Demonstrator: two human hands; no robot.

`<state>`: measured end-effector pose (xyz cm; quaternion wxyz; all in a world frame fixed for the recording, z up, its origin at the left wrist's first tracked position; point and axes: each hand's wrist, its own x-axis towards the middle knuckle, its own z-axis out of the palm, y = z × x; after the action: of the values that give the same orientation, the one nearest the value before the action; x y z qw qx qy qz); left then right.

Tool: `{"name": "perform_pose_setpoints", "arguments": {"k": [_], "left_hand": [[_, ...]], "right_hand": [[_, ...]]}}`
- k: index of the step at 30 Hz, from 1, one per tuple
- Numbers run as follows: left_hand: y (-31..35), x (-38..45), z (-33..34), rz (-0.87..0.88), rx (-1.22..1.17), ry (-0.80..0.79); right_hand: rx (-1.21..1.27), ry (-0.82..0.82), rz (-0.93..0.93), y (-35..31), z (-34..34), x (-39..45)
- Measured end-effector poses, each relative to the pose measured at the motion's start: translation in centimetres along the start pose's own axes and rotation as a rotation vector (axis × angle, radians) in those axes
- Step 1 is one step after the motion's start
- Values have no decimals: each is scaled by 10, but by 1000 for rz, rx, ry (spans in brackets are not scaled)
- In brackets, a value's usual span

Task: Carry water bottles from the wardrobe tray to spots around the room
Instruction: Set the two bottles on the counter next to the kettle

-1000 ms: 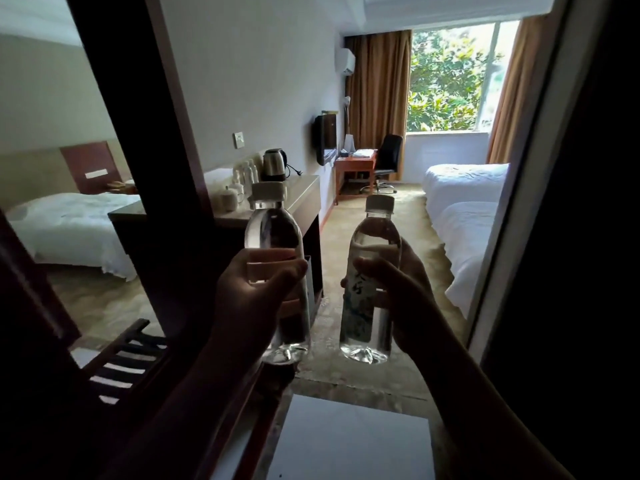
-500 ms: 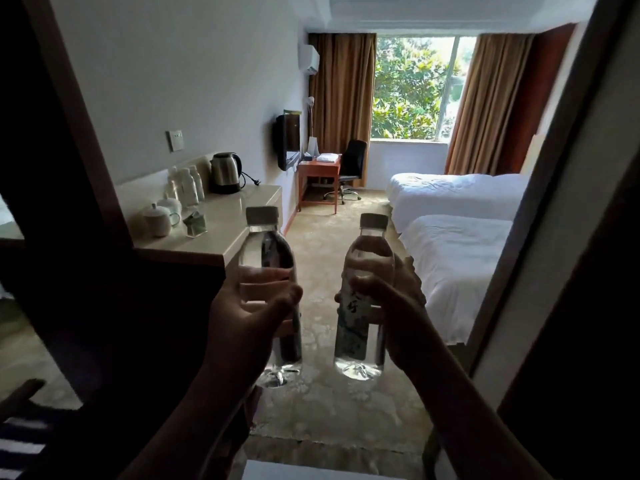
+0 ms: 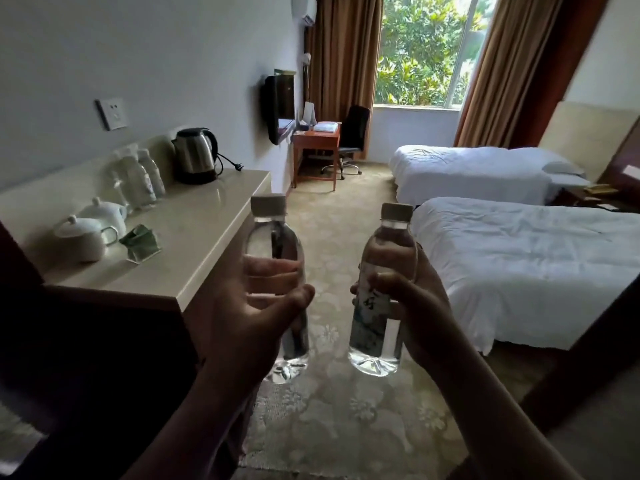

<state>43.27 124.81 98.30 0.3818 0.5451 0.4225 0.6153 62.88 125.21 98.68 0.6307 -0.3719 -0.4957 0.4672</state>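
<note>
Single head-worn wide-angle view, looking forward and slightly down the room toward the window (image 3: 424,50). Hands close in the foreground; counter (image 3: 194,237) left, beds (image 3: 519,258) right.

Window (image 3: 426,46) backlight — foreground dim, edges warped.

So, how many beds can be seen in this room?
2. The nearer white-sheeted bed stands at the right, just beyond the clear plastic water bottle in the right hand. The farther white bed lies behind it, near the window. None seems hidden.
</note>
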Motion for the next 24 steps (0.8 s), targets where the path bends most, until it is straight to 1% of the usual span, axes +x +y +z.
{"name": "perform_pose_setpoints", "arguments": {"k": [3,8,12,16,21,24], "left_hand": [[-28,48,16,-29,31,32],[-70,134,44,-43,39,155],[-87,202,67,-31,54,259],[-102,263,76,-34,119,336],[-129,332,74,4,181,365],[-156,376,63,5,207,387]], "right_hand": [[17,-34,-15,20,-15,61],[16,-122,-28,54,-34,175],[56,-201,-6,75,-41,267],[95,-269,30,92,-36,339],[125,-376,33,119,-20,422],[143,-404,55,145,-4,471]]}}
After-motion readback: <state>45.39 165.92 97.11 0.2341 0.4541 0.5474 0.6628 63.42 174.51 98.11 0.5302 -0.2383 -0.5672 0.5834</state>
